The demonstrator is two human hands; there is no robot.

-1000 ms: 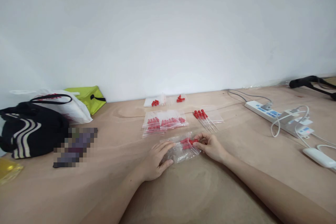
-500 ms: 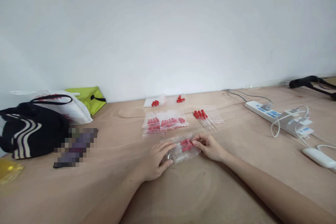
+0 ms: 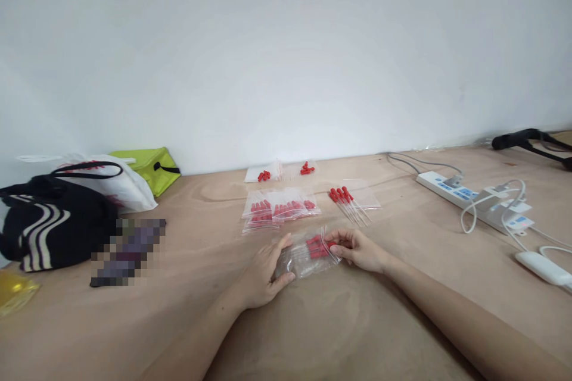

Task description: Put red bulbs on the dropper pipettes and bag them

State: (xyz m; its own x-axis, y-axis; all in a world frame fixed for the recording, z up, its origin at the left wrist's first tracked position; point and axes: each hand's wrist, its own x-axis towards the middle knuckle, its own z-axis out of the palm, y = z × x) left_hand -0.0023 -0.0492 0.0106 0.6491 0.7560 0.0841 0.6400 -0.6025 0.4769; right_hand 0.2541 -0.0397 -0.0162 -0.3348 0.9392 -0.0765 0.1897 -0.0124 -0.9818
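A clear zip bag [image 3: 297, 263] lies flat on the table, with several droppers with red rubber bulbs [image 3: 316, 246] inside it. My left hand [image 3: 263, 274] rests at the bag's left end, thumb and fingers spread along its edges. At the bag's right-hand mouth, the thumb and fingers of my right hand [image 3: 360, 251] are pinched together at the red bulb of a dropper [image 3: 331, 244]. Just beyond the right hand is a fanned group of loose red-bulbed droppers [image 3: 342, 195], their thin stems pointing towards me.
Zip bags with red pieces [image 3: 288, 208] lie behind the hands, with small red pieces [image 3: 264, 176] on bags near the wall. An unfilled-looking bag [image 3: 367, 197] lies right of the droppers. A power strip [image 3: 447, 190] with cables is at right; a black bag [image 3: 84, 226] is at left.
My left fingers have lifted off the bag's top and drawn back to its left end. My right hand has moved slightly, its thumb now against a bulb at the mouth.
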